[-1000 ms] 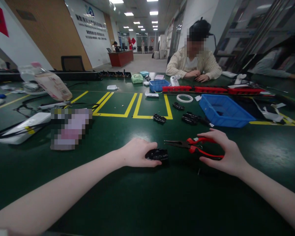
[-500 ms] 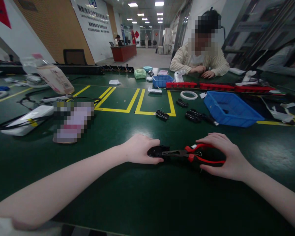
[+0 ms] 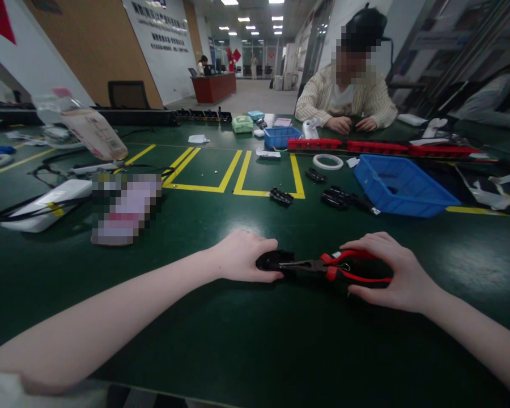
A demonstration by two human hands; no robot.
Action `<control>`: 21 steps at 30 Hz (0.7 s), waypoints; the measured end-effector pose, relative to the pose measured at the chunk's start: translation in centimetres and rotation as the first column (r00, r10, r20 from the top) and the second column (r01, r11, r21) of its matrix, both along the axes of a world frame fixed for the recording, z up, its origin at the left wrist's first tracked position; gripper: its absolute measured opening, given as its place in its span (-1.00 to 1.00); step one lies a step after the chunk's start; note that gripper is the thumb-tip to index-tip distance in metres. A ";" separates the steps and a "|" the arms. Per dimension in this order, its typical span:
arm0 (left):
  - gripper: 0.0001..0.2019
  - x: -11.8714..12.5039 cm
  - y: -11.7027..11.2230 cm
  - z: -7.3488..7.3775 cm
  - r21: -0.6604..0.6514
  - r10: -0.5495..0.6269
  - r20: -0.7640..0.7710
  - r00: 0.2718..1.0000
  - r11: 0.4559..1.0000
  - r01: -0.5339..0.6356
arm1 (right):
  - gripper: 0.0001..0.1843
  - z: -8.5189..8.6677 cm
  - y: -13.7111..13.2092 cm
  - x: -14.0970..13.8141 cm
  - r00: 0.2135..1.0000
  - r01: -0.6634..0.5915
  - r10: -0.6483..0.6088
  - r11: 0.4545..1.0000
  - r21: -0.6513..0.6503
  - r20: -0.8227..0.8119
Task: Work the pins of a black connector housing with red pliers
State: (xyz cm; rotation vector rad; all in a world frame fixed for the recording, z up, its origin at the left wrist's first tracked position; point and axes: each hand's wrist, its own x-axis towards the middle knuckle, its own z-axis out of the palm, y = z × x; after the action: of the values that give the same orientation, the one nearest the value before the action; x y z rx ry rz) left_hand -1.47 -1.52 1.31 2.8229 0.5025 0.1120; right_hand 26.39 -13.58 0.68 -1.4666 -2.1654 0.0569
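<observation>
My left hand (image 3: 247,255) is closed around a small black plastic part (image 3: 274,260), thumb and fingers pinching its left end. In my right hand (image 3: 397,272) are long-nose pliers (image 3: 332,266) with red-edged black handles, held with the thumb on one handle and the fingers on the other. The pliers' jaws point left, and their tips meet the black part; whether they grip it or only touch it I cannot tell. Beyond my hands, similar black parts (image 3: 281,196) lie on the green table (image 3: 187,340).
A blue bin (image 3: 408,187) stands at right, near a white tape roll (image 3: 327,162) and red strips (image 3: 376,148). At left lie a white device with a black cable (image 3: 46,205), a blurred-out flat item (image 3: 127,209) and a tilted bottle (image 3: 94,133). Across the table sits a person (image 3: 346,102).
The camera view has shifted slightly. The person opposite has moved their hands a little. My hands, the black part and the pliers keep nearly the same pose.
</observation>
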 end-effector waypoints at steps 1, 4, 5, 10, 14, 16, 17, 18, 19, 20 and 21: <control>-0.66 0.0 0.0 0.0 -0.004 -0.004 0.003 1.000 1.000 0.004 | -0.53 0.0 0.0 0.0 1.000 0.008 -0.008 1.000 -0.007 -0.003; -0.65 -0.1 0.0 0.0 -0.006 -0.007 0.006 1.000 1.000 0.007 | -0.56 0.0 -0.1 -0.1 0.999 0.028 -0.028 0.999 -0.021 -0.017; -0.64 -0.1 0.0 -0.1 -0.001 -0.004 0.006 1.000 1.000 0.004 | -0.57 -0.1 -0.1 -0.1 0.999 0.030 -0.030 0.999 -0.023 -0.023; -0.64 0.0 0.1 -0.1 0.003 -0.005 0.016 1.000 1.000 0.005 | -0.57 -0.4 -0.2 0.0 0.999 0.023 -0.024 0.999 -0.024 -0.031; -0.64 0.0 0.2 -0.2 -0.001 -0.009 0.027 1.000 1.000 0.009 | -0.56 -0.5 -0.2 0.0 0.999 -0.017 0.016 1.000 0.011 0.038; -0.64 0.0 0.2 -0.2 -0.001 -0.013 0.028 1.000 1.000 0.013 | -0.55 -0.4 -0.2 -0.1 0.997 -0.029 0.027 0.999 0.025 0.069; -0.64 0.0 0.2 -0.2 -0.003 -0.014 0.027 1.000 1.000 0.014 | -0.55 -0.4 -0.2 -0.1 0.997 -0.026 0.024 0.999 0.030 0.078; -0.64 -0.1 0.2 -0.2 -0.006 -0.013 0.024 1.000 1.000 0.014 | -0.55 -0.3 -0.2 -0.1 0.996 -0.019 0.016 0.999 0.036 0.083; -0.64 -0.1 0.2 -0.1 -0.009 -0.013 0.021 1.000 1.000 0.013 | -0.56 -0.3 -0.1 -0.1 0.996 -0.014 0.010 0.999 0.043 0.087; -0.63 -0.1 0.1 -0.1 -0.012 -0.013 0.016 1.000 1.000 0.013 | -0.56 -0.2 -0.1 0.0 0.995 -0.020 0.016 0.999 0.047 0.095; -0.63 -0.1 0.1 -0.1 -0.010 -0.012 0.010 1.000 1.000 0.012 | -0.57 -0.2 0.0 0.1 0.994 -0.035 0.030 0.998 0.047 0.105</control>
State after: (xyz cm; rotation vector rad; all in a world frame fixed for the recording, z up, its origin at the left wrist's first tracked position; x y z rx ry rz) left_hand -1.56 -1.42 1.25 2.8133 0.4827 0.1200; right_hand 26.48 -13.58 0.48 -1.4366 -2.2570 -0.0622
